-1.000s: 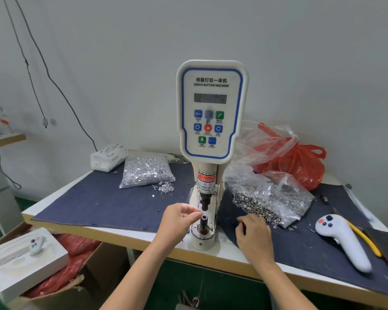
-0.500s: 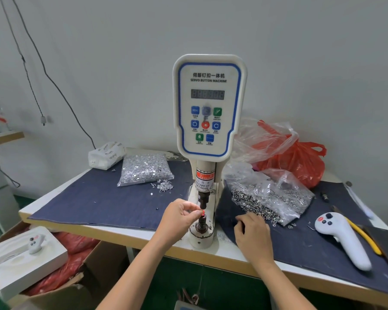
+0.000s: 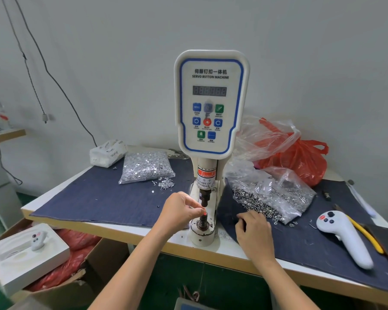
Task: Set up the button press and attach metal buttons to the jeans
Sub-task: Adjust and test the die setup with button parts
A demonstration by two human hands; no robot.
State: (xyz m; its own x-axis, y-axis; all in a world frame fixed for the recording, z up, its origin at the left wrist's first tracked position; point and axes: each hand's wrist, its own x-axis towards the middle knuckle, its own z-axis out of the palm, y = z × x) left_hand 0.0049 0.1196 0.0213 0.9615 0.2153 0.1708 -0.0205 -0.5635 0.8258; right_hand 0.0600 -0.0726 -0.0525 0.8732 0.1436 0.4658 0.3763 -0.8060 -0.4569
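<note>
The right hand [image 3: 254, 231] rests on the denim cloth [image 3: 94, 198], fingers curled under; whether it holds anything cannot be told. Left of it, the left hand [image 3: 179, 211] pinches something small over the press's lower post [image 3: 203, 220]. Farther right lies a bag of buttons [image 3: 271, 195]; the button press [image 3: 211, 104] rises behind.

left hand [image 3: 181, 212]: bare; no glove, ring or band to be seen; nails short.
left forearm [image 3: 130, 271]: bare to the frame's lower edge at 7 o'clock; no sleeve, no watch.
right hand [image 3: 254, 233]: bare; no glove, no ring on the parts that show.
right forearm [image 3: 287, 285]: bare to the lower edge at 5 o'clock; no sleeve, no wrist strap.
clothing: none in view on either arm.
markings: none visible on hands or arms.
</note>
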